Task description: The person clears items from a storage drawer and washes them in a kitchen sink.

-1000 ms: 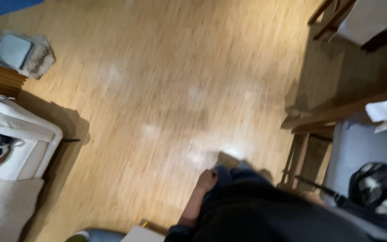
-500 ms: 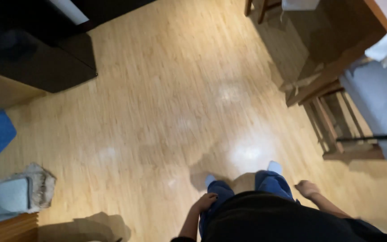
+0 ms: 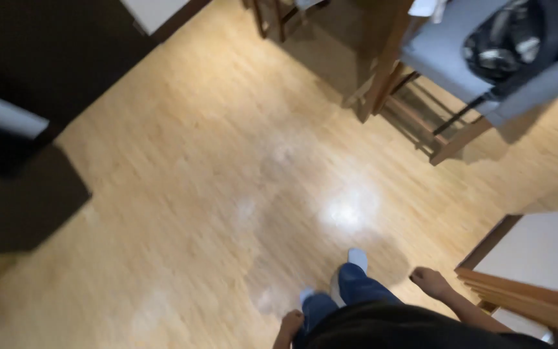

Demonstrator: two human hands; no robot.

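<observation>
Pale wooden floor (image 3: pixel 214 194) with glossy light patches fills the frame; dark cabinet (image 3: pixel 27 97) stands at upper left, a grey-cushioned wooden chair (image 3: pixel 447 58) at upper right.

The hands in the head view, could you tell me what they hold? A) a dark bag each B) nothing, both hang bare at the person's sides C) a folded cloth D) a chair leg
B: the left hand and the right hand both hang bare above the wooden floor, apart from the chair and the dark bag on it.
</observation>
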